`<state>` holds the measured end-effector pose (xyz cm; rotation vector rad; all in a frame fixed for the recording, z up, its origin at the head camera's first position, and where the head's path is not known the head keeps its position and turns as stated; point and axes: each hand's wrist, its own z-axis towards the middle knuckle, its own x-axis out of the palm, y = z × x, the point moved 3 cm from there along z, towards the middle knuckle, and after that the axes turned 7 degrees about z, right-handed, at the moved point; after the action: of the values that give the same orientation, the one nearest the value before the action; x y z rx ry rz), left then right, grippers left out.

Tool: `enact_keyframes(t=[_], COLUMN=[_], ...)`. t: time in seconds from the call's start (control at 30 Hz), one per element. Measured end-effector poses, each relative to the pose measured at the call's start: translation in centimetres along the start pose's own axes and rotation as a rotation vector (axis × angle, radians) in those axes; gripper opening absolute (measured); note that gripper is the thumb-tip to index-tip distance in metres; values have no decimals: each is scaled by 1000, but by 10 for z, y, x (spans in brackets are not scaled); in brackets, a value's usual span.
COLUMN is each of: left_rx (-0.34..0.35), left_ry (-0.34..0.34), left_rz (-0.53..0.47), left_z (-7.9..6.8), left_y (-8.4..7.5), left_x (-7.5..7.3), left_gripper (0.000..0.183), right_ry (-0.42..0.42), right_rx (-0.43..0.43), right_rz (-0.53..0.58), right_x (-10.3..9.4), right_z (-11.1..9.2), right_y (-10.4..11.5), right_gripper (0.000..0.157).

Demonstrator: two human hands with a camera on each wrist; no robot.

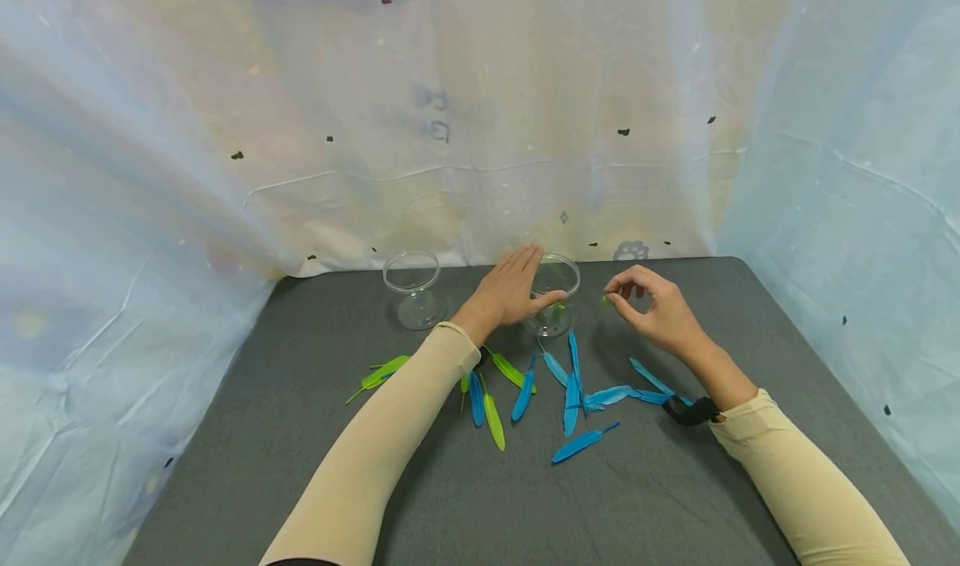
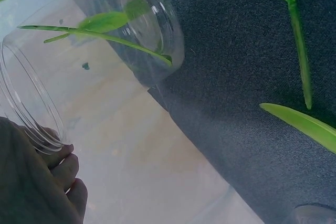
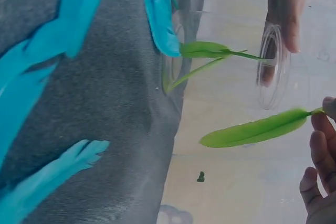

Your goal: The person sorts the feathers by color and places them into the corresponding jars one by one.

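Feather in pinch (image 3: 254,131): green, held by the quill end, hanging vane-down just beside the right jar (image 1: 578,276), outside it and apart from its rim.
Right hand (image 1: 663,312): pinching the quill between thumb and fingertip, with no gap left; raised above the table (image 1: 247,466), right of the right jar.
Left hand (image 1: 506,289): spread wide between thumb and straight fingers; laid against the rim of the right jar, touching.
Right jar: clear, upright, standing near the back edge of the table; containing slanted green feathers (image 3: 205,49), apparently two, though hard to count through the wall.
Left jar (image 1: 412,291): clear, upright, standing left of the left hand, apart from the right jar.
Blue feathers (image 1: 572,403): lying in front of the right jar, several overlapping; extending towards the black strap (image 1: 688,413) on the right wrist.
Loose green feathers (image 1: 493,420): lying on both sides of the left forearm, mixed with blue.
Sleeves (image 1: 375,441): cream, covering both forearms.
Backdrop (image 1: 510,91): pale, patterned, hanging behind the table.
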<state>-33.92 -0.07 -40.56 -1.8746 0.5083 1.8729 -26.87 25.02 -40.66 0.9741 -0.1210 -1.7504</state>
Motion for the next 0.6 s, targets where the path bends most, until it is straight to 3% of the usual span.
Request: enact_keyframes(t=[0.27, 0.6], left_rx=[-5, -15], left_ry=[6, 2], left_rz=[16, 5], left_z=[2, 0], left_y=[0, 0], left_x=[2, 1], left_gripper=[101, 101], right_ry=[-78, -176], right_rx=[-91, -110], right_rz=[48, 35], right_x=[-7, -9], right_z=[11, 21], right_y=[10, 16], right_gripper=[29, 30])
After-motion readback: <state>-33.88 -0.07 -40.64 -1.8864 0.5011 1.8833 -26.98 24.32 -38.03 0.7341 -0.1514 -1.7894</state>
